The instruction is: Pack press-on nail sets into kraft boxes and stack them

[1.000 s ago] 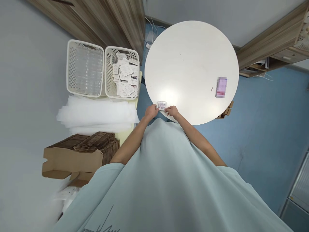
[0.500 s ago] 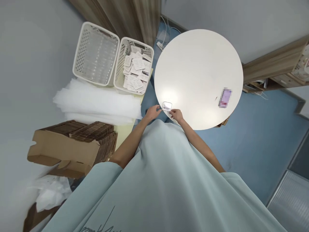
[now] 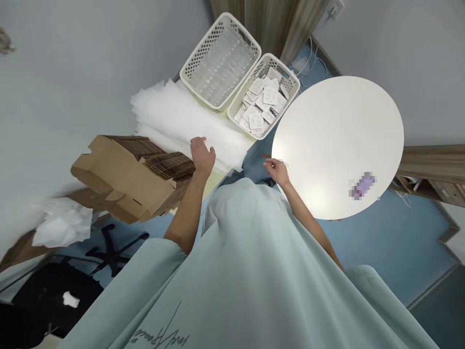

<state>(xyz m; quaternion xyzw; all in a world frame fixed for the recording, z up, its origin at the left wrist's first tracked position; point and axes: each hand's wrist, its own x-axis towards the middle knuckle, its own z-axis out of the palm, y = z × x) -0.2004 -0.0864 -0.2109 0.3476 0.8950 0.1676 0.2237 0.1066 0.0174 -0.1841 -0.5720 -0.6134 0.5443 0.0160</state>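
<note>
Head view, from my distant seat: nearest to me is the pale green shirt [image 3: 250,257] of the person, with both forearms going out from it. The left hand [image 3: 202,155] is open, its fingers loosely apart, over the near edge of the white sheets [image 3: 178,116]; whether it touches them, I cannot tell. The right hand [image 3: 276,171] is at the rim of the round white counter [image 3: 337,131], with fingers half bent. Beside it I see something thin and clear [image 3: 285,164], too faint to name, and I cannot tell if the fingers grip it.

The sheets lie in an uneven pile on a pale yellow surface, next to the folded cartons [image 3: 119,177]. I judge them light, soft and a little slippery, so they may slide or come up two together. I would pinch one sheet at its free edge or corner, without pressing, because it may crease.

Farther away stand two baskets, one [image 3: 243,127] with small white cards [image 3: 270,95], the other [image 3: 201,50] with clear plastic pieces [image 3: 223,65]. A blurred purple object [image 3: 363,185] lies on the counter.
</note>
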